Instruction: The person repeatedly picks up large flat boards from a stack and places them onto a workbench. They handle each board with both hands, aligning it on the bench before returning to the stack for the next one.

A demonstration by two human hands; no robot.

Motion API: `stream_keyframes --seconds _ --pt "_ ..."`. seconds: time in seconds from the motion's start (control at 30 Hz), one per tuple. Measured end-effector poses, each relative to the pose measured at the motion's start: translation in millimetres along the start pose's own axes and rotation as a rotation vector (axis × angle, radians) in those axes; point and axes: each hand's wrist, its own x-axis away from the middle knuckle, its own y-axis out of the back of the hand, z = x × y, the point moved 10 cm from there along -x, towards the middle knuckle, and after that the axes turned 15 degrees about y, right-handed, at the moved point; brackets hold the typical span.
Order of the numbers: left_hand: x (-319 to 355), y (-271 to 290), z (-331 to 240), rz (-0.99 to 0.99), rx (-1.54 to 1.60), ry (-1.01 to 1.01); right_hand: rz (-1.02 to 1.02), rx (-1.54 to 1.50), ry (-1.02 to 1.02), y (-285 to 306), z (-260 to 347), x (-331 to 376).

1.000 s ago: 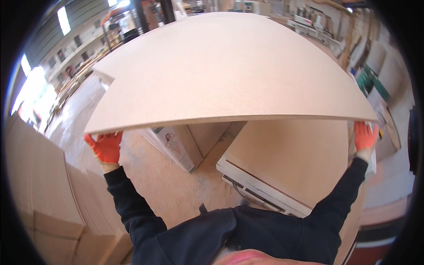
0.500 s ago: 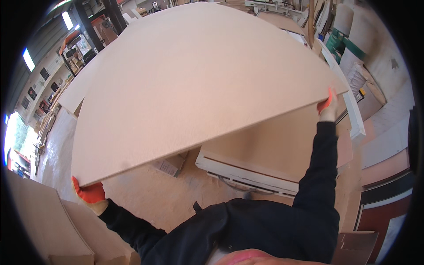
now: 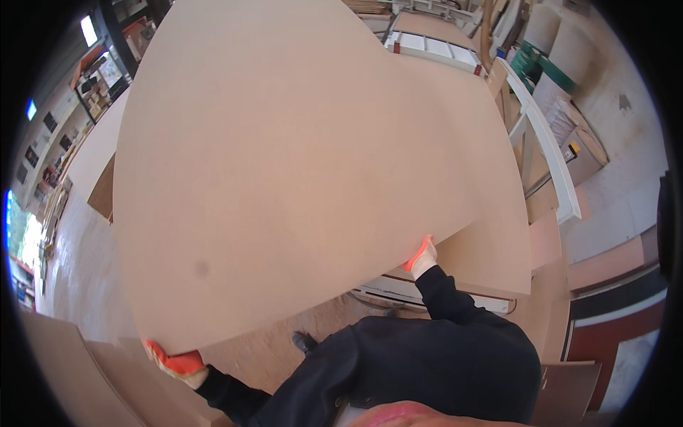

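Observation:
A large thin tan board, like a fibreboard sheet, spreads out before me and covers most of the view. My left hand, in an orange-palmed glove, grips its near left corner. My right hand, gloved the same way, is closed on the near edge toward the right corner. The board slants, its left corner nearer to me than its right. Beneath its right side lies another tan board on a white-framed table. My fingers under the board are partly hidden.
A white slanted rail runs along the table's right side. Green-banded cylinders stand by the right wall. More boards lean at lower left, near a dusty floor. A white roller frame sits beyond the table.
The held board has come lower and closer to me, shifting left off the table. My right hand has moved left and down with it; my left hand has moved slightly down and right.

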Motion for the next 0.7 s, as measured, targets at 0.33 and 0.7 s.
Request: stream_keyframes --seconds 0.33,0.7 --pt "-90 171 -52 -0.211 -1.053 -0.907 -0.426 0.065 -0.086 141 -161 121" --pt "-202 -23 -26 0.269 -1.161 -0.562 -0.648 0.204 -0.104 234 -131 212"
